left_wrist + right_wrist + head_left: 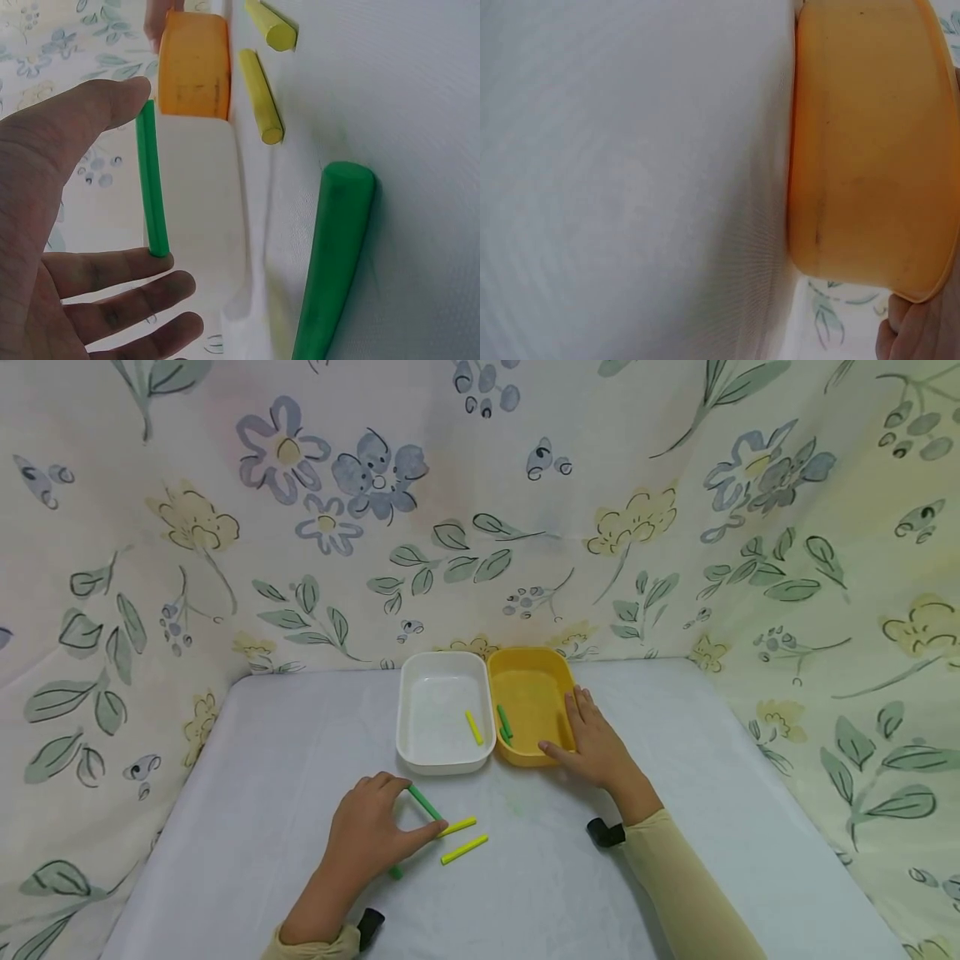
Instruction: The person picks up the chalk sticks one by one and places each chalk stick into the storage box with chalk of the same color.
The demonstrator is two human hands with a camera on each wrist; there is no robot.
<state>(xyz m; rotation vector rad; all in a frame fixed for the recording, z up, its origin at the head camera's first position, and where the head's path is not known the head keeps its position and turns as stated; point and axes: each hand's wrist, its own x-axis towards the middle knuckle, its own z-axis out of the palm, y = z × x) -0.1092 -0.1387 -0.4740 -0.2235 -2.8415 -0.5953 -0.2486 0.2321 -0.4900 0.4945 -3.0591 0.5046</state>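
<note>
Thumb and index finger of my left hand [367,827] pinch a slim green stick [152,180] by its two ends, above the table; the other fingers are spread. Another green stick [334,255] lies on the cloth, partly hidden under that hand in the head view. Just right of the hand are two yellow sticks [464,850] on the cloth. My right hand [600,747] rests on the near right corner of the yellow container [532,702], its fingers extended along the right rim and its thumb on the front rim. Green sticks [505,720] lie inside that container.
Left of the yellow container, touching it, stands a white container [435,710] with one yellow stick [474,727] inside. Both stand near the back edge of the white-covered table [540,877]. A flowered cloth [450,577] hangs behind and at the sides.
</note>
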